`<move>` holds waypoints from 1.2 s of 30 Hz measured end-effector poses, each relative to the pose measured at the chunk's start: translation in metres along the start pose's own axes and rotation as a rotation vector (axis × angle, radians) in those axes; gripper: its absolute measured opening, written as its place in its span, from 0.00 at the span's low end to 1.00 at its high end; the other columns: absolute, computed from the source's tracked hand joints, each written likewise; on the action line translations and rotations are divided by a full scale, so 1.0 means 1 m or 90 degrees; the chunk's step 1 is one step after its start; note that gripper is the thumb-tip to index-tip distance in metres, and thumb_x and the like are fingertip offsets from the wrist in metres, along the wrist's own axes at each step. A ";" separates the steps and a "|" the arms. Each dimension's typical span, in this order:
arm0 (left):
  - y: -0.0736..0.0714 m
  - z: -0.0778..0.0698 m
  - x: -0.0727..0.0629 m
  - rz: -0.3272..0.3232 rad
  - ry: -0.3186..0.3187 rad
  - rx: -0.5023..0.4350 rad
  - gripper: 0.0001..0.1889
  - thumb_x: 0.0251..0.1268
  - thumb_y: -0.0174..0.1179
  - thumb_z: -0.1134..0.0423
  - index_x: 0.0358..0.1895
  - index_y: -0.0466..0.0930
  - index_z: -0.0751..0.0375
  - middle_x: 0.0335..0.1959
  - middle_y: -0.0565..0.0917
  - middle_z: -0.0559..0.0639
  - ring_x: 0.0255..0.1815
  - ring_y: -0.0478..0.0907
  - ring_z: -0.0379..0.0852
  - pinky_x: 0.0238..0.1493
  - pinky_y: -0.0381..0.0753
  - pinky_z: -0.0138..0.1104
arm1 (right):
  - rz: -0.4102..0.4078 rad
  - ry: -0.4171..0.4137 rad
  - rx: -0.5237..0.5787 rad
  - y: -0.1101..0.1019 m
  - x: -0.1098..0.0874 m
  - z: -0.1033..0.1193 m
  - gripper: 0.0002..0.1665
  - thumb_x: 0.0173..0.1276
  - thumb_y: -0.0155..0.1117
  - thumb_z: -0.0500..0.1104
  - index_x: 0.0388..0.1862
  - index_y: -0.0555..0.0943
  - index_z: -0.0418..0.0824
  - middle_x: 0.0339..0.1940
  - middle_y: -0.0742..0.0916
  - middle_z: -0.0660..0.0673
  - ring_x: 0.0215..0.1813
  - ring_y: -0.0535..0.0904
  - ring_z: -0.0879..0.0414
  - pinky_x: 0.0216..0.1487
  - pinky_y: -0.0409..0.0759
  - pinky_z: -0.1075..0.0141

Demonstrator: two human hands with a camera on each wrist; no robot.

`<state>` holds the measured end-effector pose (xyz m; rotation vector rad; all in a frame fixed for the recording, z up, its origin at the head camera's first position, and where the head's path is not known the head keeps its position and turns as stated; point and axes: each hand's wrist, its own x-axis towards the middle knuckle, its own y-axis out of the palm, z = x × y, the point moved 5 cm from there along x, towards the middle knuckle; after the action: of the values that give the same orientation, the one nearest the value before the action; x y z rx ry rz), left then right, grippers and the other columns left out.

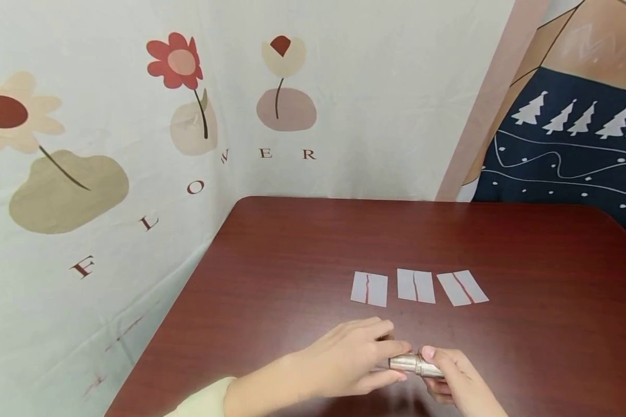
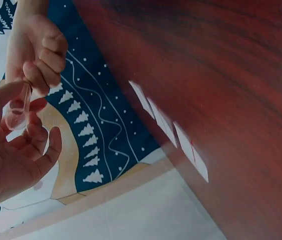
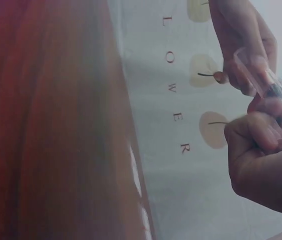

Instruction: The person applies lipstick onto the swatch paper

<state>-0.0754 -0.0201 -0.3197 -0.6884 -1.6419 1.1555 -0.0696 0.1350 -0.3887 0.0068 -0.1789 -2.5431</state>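
Low over the table, both hands meet at a metallic lipstick tube [image 1: 410, 364]. My right hand [image 1: 461, 379] grips its base end, with the thumb along the top. From the other side my left hand [image 1: 346, 362] pinches a clear cap [image 2: 18, 116] between thumb and fingers, in line with the tube. The cap also shows in the right wrist view, where the right hand's curled fingers [image 3: 263, 132] hide much of the tube. In the head view the left fingers cover most of the cap.
Three white paper pieces, left [image 1: 378, 291], middle [image 1: 424, 288] and right [image 1: 455, 291], lie in a row beyond the hands, each with a red streak. They rest on the dark red table [image 1: 271, 255]. Printed cloth [image 1: 375, 116] hangs behind the table and on its left.
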 end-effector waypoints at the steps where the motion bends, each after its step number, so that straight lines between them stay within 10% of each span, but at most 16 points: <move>1: 0.002 -0.002 0.001 0.000 0.006 0.008 0.13 0.62 0.60 0.50 0.44 0.81 0.52 0.27 0.68 0.39 0.26 0.62 0.33 0.27 0.60 0.18 | 0.006 -0.010 0.010 0.001 0.000 -0.001 0.22 0.75 0.30 0.34 0.27 0.71 0.29 0.10 0.59 0.40 0.12 0.47 0.54 0.10 0.48 0.73; 23: 0.008 -0.006 0.009 0.011 0.051 0.100 0.09 0.59 0.61 0.55 0.38 0.79 0.55 0.28 0.69 0.39 0.30 0.64 0.33 0.29 0.63 0.16 | -0.106 -0.010 0.111 0.019 0.011 -0.013 0.27 0.78 0.26 0.42 0.18 0.57 0.32 0.12 0.55 0.41 0.13 0.47 0.61 0.10 0.39 0.63; 36: 0.000 0.011 0.011 -0.095 -0.007 -0.166 0.11 0.52 0.64 0.64 0.41 0.81 0.54 0.26 0.71 0.37 0.26 0.62 0.27 0.28 0.62 0.13 | 0.027 0.072 0.210 0.011 0.006 -0.009 0.42 0.75 0.10 0.55 0.25 0.74 0.42 0.17 0.64 0.54 0.16 0.44 0.56 0.16 0.39 0.61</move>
<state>-0.0898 -0.0144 -0.3164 -0.7099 -1.8401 0.8486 -0.0681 0.1210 -0.3959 0.2713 -0.5446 -2.4346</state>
